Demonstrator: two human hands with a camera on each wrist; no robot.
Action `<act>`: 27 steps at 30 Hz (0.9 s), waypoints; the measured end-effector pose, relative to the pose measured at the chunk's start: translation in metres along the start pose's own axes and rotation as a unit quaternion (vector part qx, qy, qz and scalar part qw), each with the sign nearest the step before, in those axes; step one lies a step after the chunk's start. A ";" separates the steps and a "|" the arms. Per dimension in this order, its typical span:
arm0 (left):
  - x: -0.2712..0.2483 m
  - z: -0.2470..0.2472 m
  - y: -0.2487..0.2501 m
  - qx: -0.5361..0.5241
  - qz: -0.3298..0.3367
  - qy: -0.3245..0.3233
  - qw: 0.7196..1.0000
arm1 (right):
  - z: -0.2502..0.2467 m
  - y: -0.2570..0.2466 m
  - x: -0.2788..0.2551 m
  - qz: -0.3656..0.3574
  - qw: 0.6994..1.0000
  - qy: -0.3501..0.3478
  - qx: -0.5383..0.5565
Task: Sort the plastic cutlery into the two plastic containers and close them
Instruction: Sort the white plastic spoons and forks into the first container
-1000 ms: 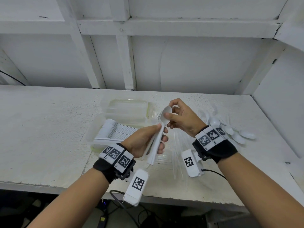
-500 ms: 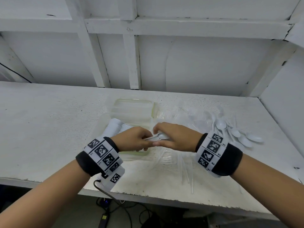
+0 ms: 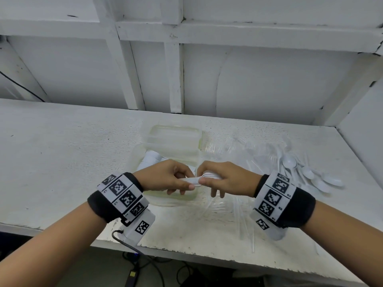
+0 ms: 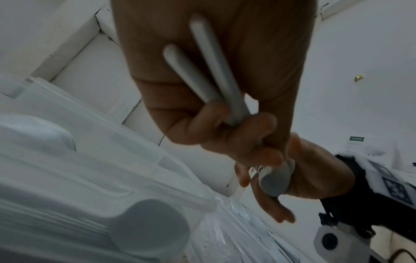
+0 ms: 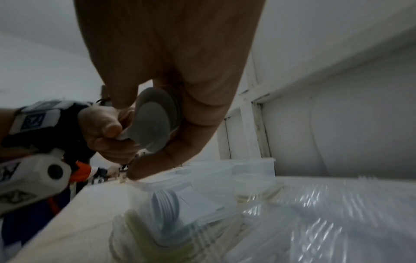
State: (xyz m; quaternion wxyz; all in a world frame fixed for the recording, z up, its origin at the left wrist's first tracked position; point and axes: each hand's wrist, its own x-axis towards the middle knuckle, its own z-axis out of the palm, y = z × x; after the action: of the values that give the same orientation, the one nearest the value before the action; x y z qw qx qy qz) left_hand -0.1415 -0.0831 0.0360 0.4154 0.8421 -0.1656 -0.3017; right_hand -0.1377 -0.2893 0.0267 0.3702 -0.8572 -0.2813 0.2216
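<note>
Two hands [image 3: 165,179] [image 3: 226,179], two clear containers [image 3: 176,135] [image 3: 186,196], one loose spoon pile [image 3: 306,172].

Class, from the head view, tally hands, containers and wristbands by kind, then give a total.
Hands: 2 (left hand, right hand, both gripping spoons)
Containers: 2 (near container, far container)
Wristbands: 2 (left wristband, right wristband)
Total: 6

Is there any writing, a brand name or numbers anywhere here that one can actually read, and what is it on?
No word or number is readable.
Wrist bands and: black and white square code patterns, with tiny marks beside them too small to read.
Small white camera box under the left wrist: one more square code pattern, no text.
White card with a dark green strip, far off in the left wrist view: its print is too blurred to read.
</note>
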 end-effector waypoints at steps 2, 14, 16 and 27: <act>0.001 -0.004 -0.001 0.003 0.010 0.003 1.000 | -0.001 0.000 0.003 0.006 1.000 -0.001 0.014; 0.003 -0.021 -0.016 0.042 0.012 0.031 0.999 | 0.002 -0.009 0.026 -0.023 0.996 -0.022 -0.085; 0.002 -0.029 -0.019 0.072 0.020 0.058 0.996 | 0.002 -0.008 0.032 -0.035 0.996 -0.004 -0.088; -0.012 -0.068 -0.082 0.133 -0.102 0.370 0.914 | 0.019 0.004 0.074 0.000 0.991 0.077 -0.110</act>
State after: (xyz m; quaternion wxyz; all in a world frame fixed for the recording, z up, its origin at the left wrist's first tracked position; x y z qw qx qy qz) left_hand -0.1041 0.0131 0.0070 0.2984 0.9531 0.0479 0.0159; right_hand -0.0927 -0.2340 -0.0011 0.2945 -0.9071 -0.2748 0.1222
